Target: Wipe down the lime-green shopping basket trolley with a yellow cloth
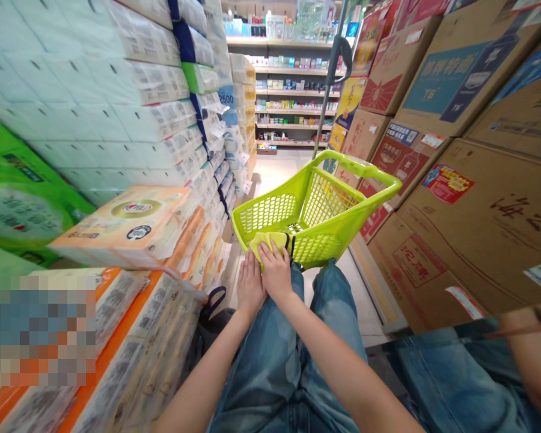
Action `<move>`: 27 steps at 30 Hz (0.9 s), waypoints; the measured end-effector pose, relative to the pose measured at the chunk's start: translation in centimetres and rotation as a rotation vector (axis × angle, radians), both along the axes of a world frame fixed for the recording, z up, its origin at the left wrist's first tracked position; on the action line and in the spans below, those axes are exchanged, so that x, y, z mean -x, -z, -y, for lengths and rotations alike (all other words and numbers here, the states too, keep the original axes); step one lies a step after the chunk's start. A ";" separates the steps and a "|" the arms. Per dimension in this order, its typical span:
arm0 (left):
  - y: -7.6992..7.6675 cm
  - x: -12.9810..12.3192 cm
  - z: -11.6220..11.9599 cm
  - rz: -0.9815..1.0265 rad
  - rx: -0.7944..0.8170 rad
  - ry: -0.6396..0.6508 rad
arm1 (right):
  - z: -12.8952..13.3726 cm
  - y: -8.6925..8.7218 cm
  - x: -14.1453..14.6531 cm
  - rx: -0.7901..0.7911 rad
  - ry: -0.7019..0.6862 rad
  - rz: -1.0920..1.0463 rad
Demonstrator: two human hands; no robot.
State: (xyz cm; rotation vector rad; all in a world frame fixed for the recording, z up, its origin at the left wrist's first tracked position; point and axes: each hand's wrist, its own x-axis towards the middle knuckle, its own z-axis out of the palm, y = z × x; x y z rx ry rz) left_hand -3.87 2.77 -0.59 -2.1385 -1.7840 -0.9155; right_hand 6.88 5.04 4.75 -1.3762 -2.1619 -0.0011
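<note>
Setting: a supermarket aisle with a pale tiled floor (273,180), viewed from above the person's lap toward the far end.
Far end: white shelving (293,90) carrying rows of small packaged goods.
Left side: tall stacks of plastic-wrapped tissue packs (117,102), with orange-trimmed packs (130,343) lowest and nearest; a pixelated patch covers the lower left corner.
Right side: stacked cardboard cartons (473,210) with red and blue print and Chinese characters.
Behind the basket: a slim metal pole (330,90), tilted in view, with a black loop near its top.
Centre: a lime-green plastic shopping basket (324,207) with mesh walls, its far handle raised and its near rim just above the person's knees.
Person's legs: blue jeans (275,373), knees together beneath the basket.
Near the legs: a black strap (214,304), just left of the knees, on a dark bag.
Yellow cloth (267,243): bunched on the near rim of the basket, between the two hands.
Left hand (250,282): fingers against the cloth's lower edge; whether they have closed on it cannot be told.
Right hand (276,270): fingers curled over the cloth, pressing it to the rim, gripping it closely.
Lower right edge: another person's hand (538,355) with a thin rod (518,329), well apart from the basket.
</note>
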 end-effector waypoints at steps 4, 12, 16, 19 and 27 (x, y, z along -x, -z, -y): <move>0.0 0.2 0.2 -0.016 0.001 0.000 | 0.1 -0.3 -0.6 -0.022 -0.066 0.040; -0.9 0.0 0.5 -0.006 0.003 0.014 | -3.0 -1.2 -9.0 -0.071 0.116 0.047; -0.8 -0.2 0.5 0.012 0.008 0.007 | -4.1 -1.0 -10.4 -0.074 0.263 -0.044; -0.5 -0.3 0.3 0.030 -0.005 0.002 | -3.4 -0.5 -7.7 -0.068 0.285 -0.094; -0.1 0.0 0.2 0.007 -0.009 -0.001 | 0.2 0.0 -0.3 -0.013 -0.011 0.001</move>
